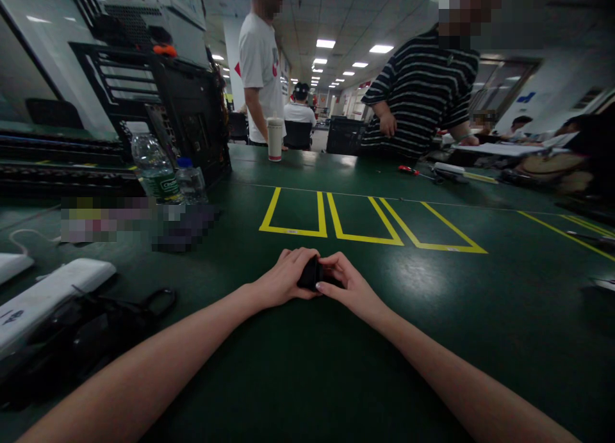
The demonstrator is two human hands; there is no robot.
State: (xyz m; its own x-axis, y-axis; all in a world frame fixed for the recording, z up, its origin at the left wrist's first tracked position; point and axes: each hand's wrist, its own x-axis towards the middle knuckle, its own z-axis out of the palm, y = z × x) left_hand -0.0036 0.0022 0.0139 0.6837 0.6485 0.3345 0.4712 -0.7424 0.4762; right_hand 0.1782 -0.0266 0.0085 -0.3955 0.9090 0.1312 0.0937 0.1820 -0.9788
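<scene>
Between my two hands is a small black object [309, 274], rounded on the left with what looks like a rim on its right side; its exact kind does not show. My left hand [288, 276] wraps over it from the left, fingers across its top and thumb below. From the right, my right hand [346, 281] pinches its right end with thumb and fingertips. Both hands are low over the dark green table [288, 372], and the fingers cover much of the object.
Yellow tape outlines [365, 239] lie beyond my hands. To the left are a white power strip [57, 296], a black cable bundle [96, 328], two plastic bottles [156, 168] and a computer case [192, 104]. Farther back stand a cup [275, 139], a screwdriver [408, 170] and people.
</scene>
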